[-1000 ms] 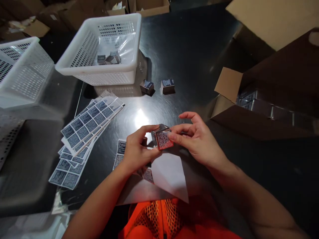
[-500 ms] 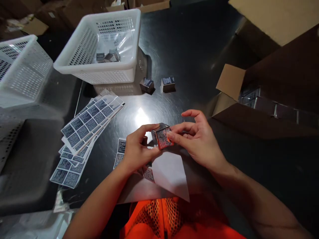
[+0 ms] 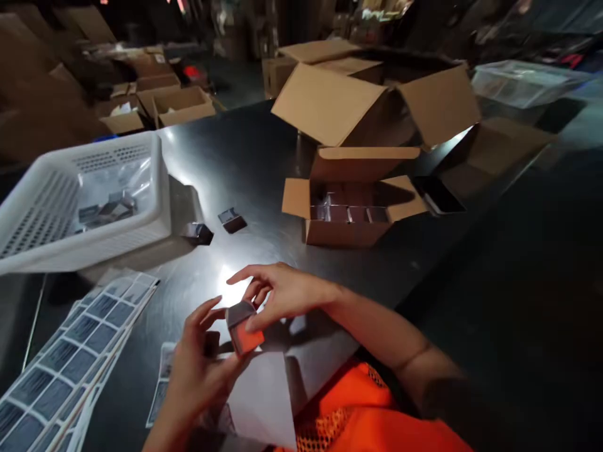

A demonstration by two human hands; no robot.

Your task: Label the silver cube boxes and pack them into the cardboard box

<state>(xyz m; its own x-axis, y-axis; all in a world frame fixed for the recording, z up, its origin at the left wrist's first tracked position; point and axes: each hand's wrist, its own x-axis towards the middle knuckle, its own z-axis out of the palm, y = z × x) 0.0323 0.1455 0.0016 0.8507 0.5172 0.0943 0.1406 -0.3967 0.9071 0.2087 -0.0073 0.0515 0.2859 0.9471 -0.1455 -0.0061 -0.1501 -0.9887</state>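
Presently, findings as follows:

Item in hand: a small box (image 3: 242, 328), silvery on top, its near face lit reddish, held just above the desk (image 3: 264, 163) in front of the person's chest.

Left hand (image 3: 200, 370): grip closed on the small box from the left and below, thumb and fingers against its near lower corner.

Right hand (image 3: 282, 292): comes in from the right and above; thumb and middle fingers pinch the upper right edge of the small box, index finger stretched out free to the left.

Key relation: the small box sits between the two hands, touching both. It is roughly cubic, so no clear long axis; it is tilted with the reddish face turned toward the person. Neither hand is clearly nearer.

Under the hands: a white backing sheet (image 3: 264, 402) lies flat on the desk directly below the small box.

Label stock: fanned label sheets (image 3: 61, 358) at lower left, well apart from the small box; one more partial sheet (image 3: 162, 383) just left of the left hand.

Left rear: a white basket (image 3: 94, 238) holding several small boxes; two loose boxes (image 3: 214, 227) just right of it.

Right rear: an open carton (image 3: 351, 210), apparently packed with rows of similar boxes, though the blur prevents confirmation.
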